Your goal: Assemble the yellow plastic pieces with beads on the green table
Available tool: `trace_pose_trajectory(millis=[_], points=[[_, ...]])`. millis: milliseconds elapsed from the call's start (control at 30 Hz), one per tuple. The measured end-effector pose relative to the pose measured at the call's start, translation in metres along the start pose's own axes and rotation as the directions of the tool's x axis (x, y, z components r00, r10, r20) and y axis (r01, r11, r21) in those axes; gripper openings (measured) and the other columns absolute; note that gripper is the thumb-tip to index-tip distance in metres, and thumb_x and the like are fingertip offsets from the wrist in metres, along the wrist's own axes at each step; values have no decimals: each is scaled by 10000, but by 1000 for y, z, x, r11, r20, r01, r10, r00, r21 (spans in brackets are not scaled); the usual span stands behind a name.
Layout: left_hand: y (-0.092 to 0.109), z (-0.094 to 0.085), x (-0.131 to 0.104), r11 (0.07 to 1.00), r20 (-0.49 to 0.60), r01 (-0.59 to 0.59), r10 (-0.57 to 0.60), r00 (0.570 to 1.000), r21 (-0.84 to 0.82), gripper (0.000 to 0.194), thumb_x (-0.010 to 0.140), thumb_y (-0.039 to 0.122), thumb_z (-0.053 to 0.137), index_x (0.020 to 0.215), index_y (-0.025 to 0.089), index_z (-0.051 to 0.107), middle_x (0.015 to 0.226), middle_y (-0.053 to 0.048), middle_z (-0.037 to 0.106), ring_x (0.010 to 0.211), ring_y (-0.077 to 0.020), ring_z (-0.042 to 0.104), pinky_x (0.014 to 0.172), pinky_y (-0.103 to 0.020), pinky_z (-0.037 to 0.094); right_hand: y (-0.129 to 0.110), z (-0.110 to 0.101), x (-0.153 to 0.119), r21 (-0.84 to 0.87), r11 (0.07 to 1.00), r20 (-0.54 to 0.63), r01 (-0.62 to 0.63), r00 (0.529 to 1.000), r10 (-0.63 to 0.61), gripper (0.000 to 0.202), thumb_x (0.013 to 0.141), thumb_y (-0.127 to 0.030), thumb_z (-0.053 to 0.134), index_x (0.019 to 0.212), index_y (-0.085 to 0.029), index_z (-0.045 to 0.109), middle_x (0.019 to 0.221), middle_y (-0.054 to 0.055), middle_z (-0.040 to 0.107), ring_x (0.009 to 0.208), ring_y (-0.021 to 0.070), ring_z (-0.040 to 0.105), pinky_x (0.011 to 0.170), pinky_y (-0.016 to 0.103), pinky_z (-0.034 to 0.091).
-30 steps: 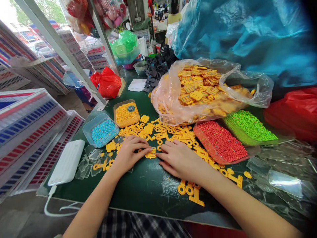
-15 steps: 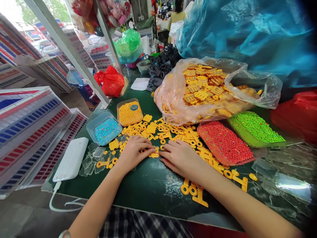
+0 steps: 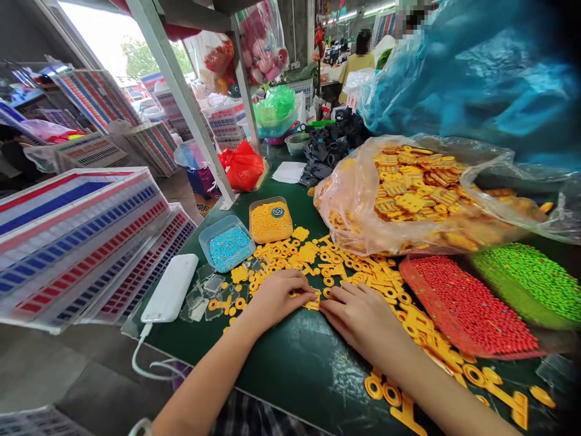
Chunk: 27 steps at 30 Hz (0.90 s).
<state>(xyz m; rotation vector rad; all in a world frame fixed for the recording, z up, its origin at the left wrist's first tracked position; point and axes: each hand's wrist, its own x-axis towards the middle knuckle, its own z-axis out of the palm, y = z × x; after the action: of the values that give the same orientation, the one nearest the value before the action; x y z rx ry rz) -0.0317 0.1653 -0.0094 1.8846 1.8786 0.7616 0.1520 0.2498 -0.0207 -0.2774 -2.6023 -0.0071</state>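
A small yellow plastic piece (image 3: 313, 302) with coloured strips lies on the green tabletop between my two hands. The thumb and index finger of my left hand (image 3: 280, 297) pinch it from the left. Against its right edge come the bent fingertips of my right hand (image 3: 363, 312), drawn together. Just beyond both hands spreads a heap of loose yellow plastic parts (image 3: 336, 265), some with rings and bars. Blue beads fill part of a clear tub (image 3: 204, 237), and small yellow beads fill another tub (image 3: 254, 236). My fingers partly cover the piece.
An open plastic bag (image 3: 349, 224) of yellow pieces stands behind the heap. To the right are trays of red beads (image 3: 472, 303) and green beads (image 3: 535, 281). Clear plastic plates (image 3: 211, 284) and a white power bank (image 3: 170, 287) lie at left. A metal post (image 3: 181, 91) rises behind.
The whole view has swung left and up, so everything sits further right and lower. My right fingertips are closer to the yellow piece; my left hand still holds it.
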Motion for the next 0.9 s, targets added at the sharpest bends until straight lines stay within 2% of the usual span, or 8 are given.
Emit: trace_pose_trajectory(millis=[500,900], points=[[0,-1,1,1000,24,-8,8,1000,14,152,889,271,659,771,182,695,871,-31,692,853,-175,638,779,-290,488,-10,-2,2,47,991,65,-128,990,125,187,887,-167,572,715,-216,624,720,-3,632,703,157,544,674,316,294],[2,-2,1,1000,19,-4,4,1000,-19,94,864,233,688,794,176,713,867,-31,688,834,-169,641,771,-268,484,-13,-1,5,-5,991,43,-136,990,136,150,840,-145,611,704,-207,599,711,1,650,707,168,551,673,322,283]])
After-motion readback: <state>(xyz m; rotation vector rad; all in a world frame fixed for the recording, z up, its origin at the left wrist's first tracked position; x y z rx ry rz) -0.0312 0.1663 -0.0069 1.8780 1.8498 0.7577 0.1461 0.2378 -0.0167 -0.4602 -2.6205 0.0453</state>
